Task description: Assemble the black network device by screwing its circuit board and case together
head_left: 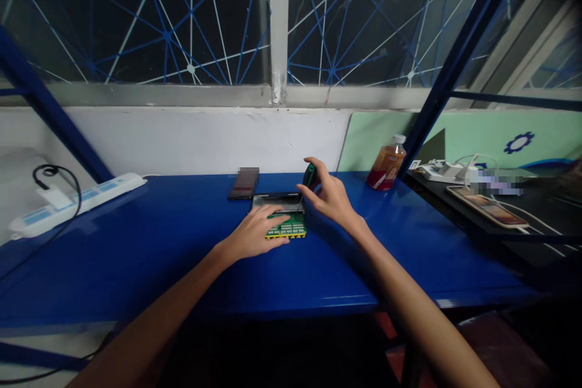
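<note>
A green circuit board point(295, 225) with a yellow front edge lies on the blue table. Behind it stands a grey panel with a dark top edge point(278, 199); I cannot tell if the two are joined. My left hand point(254, 233) rests over the board's left part, fingers spread and thumb near the front edge, hiding that side. Above the board's right back corner, my right hand point(334, 197) holds a screwdriver point(310, 176) by its black and green handle, thumb and fingers around it. The thin shaft points down toward the corner; its tip is too small to make out.
Left of the panel lies a dark flat phone-like object point(244, 184). A white power strip point(82, 203) with a black cable is at the table's left. A drink bottle point(386, 163) stands at the back right. A phone point(488, 207) and cables lie on the black surface beyond.
</note>
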Demonstrator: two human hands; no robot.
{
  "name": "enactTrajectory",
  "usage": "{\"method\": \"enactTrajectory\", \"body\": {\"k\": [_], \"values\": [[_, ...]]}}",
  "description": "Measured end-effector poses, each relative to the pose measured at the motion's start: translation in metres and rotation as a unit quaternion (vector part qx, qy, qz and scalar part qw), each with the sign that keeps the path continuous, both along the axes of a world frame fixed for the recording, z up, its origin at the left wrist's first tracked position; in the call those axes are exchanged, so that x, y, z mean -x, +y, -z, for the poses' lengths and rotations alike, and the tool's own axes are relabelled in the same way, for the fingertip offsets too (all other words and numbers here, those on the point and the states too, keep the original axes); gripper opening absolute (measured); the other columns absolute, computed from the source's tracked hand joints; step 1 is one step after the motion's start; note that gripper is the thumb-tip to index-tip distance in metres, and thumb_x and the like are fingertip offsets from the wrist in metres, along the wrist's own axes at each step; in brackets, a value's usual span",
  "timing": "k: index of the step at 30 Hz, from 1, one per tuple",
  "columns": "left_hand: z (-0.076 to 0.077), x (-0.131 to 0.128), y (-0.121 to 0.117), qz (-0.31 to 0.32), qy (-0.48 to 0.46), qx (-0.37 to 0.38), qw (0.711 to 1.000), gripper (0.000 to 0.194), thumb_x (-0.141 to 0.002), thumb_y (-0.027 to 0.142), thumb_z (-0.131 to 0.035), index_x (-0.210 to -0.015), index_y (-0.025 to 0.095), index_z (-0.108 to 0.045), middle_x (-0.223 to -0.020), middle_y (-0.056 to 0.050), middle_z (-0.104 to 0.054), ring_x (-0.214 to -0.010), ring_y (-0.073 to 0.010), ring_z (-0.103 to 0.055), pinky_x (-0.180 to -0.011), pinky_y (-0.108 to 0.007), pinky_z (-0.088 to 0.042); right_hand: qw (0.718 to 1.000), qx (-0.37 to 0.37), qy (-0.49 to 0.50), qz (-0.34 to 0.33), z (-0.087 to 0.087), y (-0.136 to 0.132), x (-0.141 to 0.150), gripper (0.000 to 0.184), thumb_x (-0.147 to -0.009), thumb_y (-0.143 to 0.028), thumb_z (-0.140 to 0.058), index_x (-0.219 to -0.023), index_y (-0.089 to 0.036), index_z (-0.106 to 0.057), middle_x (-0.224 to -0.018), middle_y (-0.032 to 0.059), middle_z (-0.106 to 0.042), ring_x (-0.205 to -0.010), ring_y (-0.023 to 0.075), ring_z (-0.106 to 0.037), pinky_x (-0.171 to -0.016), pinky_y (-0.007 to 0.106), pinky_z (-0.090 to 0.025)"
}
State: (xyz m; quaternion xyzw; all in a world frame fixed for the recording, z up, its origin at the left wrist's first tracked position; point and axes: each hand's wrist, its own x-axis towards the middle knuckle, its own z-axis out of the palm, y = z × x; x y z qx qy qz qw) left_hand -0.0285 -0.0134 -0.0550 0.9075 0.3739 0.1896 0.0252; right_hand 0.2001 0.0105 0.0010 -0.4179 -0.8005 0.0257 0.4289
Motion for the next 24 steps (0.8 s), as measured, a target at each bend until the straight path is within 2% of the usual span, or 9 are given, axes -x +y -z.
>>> {"method": "enactTrajectory", "body": {"k": [5, 12, 20, 24], "values": [[-0.0020, -0.0007, -0.0011, -0.004, 0.003, 0.002, 1.000, 0.050, -0.086, 0.052, -0.061, -0.130, 0.028, -0.057, -0.138, -0.010, -0.052, -0.127, -0.0318, -0.047, -0.104, -0.053, -0.037, 1.000, -0.001, 0.007, 0.009, 0.0011, 0.0004, 0.0005, 0.058, -0.089, -0.044, -0.049, -0.140, -0.020, -0.036, -0.064, -0.0005, -0.061, -0.055, 0.0195, -0.058, -0.057, 0.033, -0.043], [-0.0036, -0.0013, -0.0019, -0.006, 0.012, 0.000, 1.000, 0.051, -0.086, 0.051, -0.062, -0.130, 0.026, -0.057, -0.139, -0.011, -0.052, -0.129, -0.0318, -0.046, -0.105, -0.053, -0.037, 0.999, 0.012, 0.019, -0.029, 0.0007, 0.0023, -0.0019, 0.059, -0.087, -0.035, -0.048, -0.143, -0.021, -0.032, -0.075, 0.0018, -0.065, -0.064, 0.0205, -0.062, -0.060, 0.033, -0.046], [-0.0031, -0.0006, -0.0015, -0.005, 0.012, 0.003, 1.000, 0.051, -0.086, 0.052, -0.061, -0.130, 0.027, -0.057, -0.138, -0.011, -0.052, -0.128, -0.0321, -0.046, -0.105, -0.053, -0.037, 1.000, -0.020, 0.004, 0.008, 0.0042, 0.0015, 0.0015, 0.062, -0.089, -0.040, -0.051, -0.145, -0.019, -0.034, -0.066, 0.0012, -0.064, -0.059, 0.0202, -0.062, -0.062, 0.034, -0.047], [-0.0042, -0.0016, -0.0022, -0.008, 0.013, 0.005, 1.000, 0.051, -0.086, 0.051, -0.062, -0.130, 0.026, -0.057, -0.139, -0.011, -0.051, -0.129, -0.0320, -0.046, -0.106, -0.053, -0.036, 0.998, -0.032, 0.041, 0.020, 0.0018, 0.0016, -0.0009, 0.058, -0.089, -0.043, -0.049, -0.142, -0.021, -0.037, -0.069, 0.0004, -0.063, -0.058, 0.0179, -0.059, -0.060, 0.032, -0.046]]}}
